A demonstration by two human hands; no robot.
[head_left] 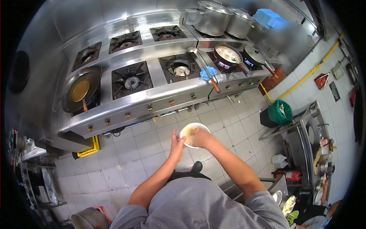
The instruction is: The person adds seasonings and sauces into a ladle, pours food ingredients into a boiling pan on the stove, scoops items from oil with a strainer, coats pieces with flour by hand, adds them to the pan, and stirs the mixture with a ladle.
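A white bowl [204, 125] is in front of my body, above the tiled floor. My left hand [177, 147] grips its left side, with the thumb at the rim and the fingers around the outside. Pale, grainy-looking food [188, 132] covers the inside of the bowl. My right hand [203, 138] reaches in over the right rim, its fingers curled down into the food. Whatever those fingertips hold, if anything, is hidden.
Ahead runs a steel stove with a wok [68, 92], a frying pan [228, 54] over a lit burner, a ladle [204, 65] and tall pots [212, 21]. A green-lined bin [280, 112] and a steel counter stand right. Another person [314, 215] is at lower right.
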